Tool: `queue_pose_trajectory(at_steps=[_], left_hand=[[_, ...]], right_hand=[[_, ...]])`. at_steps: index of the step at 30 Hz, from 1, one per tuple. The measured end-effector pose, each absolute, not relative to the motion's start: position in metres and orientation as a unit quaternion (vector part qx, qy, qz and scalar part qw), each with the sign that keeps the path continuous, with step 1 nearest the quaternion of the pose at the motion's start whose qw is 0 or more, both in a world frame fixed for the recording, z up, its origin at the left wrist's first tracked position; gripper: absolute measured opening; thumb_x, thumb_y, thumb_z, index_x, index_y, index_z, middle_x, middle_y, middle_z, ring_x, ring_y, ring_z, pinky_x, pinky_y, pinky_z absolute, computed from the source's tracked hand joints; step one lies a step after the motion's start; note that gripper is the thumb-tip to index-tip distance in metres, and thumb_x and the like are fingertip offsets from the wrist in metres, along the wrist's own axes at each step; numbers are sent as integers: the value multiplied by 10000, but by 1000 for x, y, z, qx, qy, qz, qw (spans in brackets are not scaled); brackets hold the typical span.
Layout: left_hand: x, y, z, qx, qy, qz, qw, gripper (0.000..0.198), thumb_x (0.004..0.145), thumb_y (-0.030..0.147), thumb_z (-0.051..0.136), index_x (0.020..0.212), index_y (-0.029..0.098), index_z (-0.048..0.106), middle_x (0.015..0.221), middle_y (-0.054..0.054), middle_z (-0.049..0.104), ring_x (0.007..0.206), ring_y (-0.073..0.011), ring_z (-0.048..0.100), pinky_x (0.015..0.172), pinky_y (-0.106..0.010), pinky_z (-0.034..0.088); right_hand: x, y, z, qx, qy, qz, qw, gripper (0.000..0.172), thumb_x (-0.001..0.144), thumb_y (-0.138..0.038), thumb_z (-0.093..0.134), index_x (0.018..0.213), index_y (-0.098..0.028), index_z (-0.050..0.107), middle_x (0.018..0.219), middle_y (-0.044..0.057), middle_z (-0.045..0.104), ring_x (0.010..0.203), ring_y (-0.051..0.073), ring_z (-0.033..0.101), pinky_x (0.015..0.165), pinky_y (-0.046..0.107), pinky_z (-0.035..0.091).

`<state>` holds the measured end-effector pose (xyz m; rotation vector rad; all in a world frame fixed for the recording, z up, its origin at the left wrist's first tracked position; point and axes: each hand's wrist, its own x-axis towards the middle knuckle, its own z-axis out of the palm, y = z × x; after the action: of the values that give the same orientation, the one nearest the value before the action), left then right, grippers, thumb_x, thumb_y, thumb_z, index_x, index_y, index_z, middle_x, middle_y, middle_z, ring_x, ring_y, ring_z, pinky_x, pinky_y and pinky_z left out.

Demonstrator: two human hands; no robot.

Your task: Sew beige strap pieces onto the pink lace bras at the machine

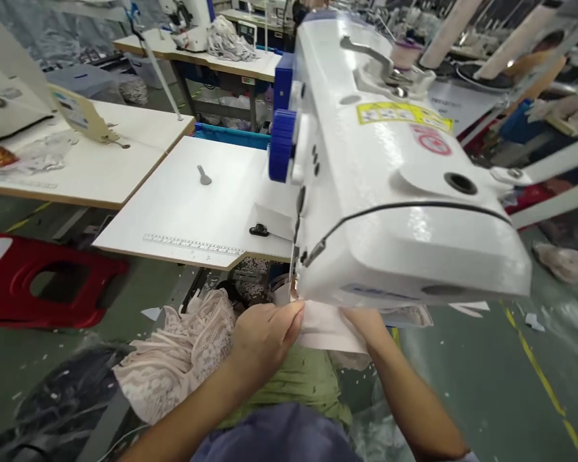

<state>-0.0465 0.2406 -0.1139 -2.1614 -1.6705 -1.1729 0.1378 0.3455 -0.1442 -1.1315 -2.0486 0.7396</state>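
A white sewing machine [356,212] fills the middle and right of the head view, its head reaching over my hands. Just below the needle area, my left hand [266,333] is closed, with thumb and fingers pinching the left edge of a pale pink fabric piece [325,327]. At the right side of that fabric is my right hand [366,324]. Its fingers are hidden beneath the machine head and by the cloth, so their grip does not show. A heap of pale pink lace garments [183,353] lies left of my left hand.
Left of the machine extends a white table top [192,205] with a printed ruler, a grey key-shaped piece [203,175] and a black clip [259,230]. A red stool [52,279] stands at the left. Green cloth [313,385] covers my lap. Other sewing tables are behind.
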Motion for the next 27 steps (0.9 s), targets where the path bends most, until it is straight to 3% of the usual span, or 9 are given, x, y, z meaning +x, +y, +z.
queue_pose_trajectory(at_steps=[3, 7, 13, 22, 27], left_hand=[[-42, 241, -115, -718, -561, -403, 88, 377, 1041, 259, 368, 844, 172, 677, 532, 25, 623, 465, -141, 560, 517, -298, 367], [-36, 242, -116, -720, -563, -398, 83, 361, 1038, 255, 356, 876, 190, 672, 534, 34, 628, 463, -150, 571, 518, -319, 362], [-29, 243, -118, -712, -565, -414, 57, 317, 1019, 237, 390, 875, 197, 670, 579, 28, 665, 488, -149, 596, 521, -328, 359], [-27, 238, -122, -706, -567, -421, 43, 232, 984, 203, 454, 923, 188, 678, 649, 20, 705, 536, -150, 624, 542, -319, 384], [-35, 234, -120, -706, -600, -376, 12, 305, 1002, 282, 424, 929, 203, 710, 635, 10, 704, 555, -166, 644, 556, -300, 424]], right_hand=[[149, 348, -158, -445, -791, 254, 335, 364, 835, -394, 500, 1071, -198, 697, 1067, 114, 750, 1186, 326, 611, 954, 465, 552], [160, 355, -169, -454, -798, 236, 317, 336, 862, -421, 485, 1054, -252, 703, 1133, 80, 740, 1253, 324, 571, 1030, 517, 504], [175, 361, -173, -509, -772, 228, 303, 341, 875, -475, 485, 920, -235, 722, 1030, 123, 749, 1185, 366, 602, 1052, 604, 444], [166, 358, -159, -515, -733, 262, 359, 392, 792, -511, 588, 1000, -200, 706, 1080, 130, 736, 1166, 341, 597, 1048, 532, 440], [140, 348, -139, -516, -654, 404, 378, 297, 701, -472, 639, 821, -202, 669, 958, 105, 744, 1052, 325, 628, 993, 490, 464]])
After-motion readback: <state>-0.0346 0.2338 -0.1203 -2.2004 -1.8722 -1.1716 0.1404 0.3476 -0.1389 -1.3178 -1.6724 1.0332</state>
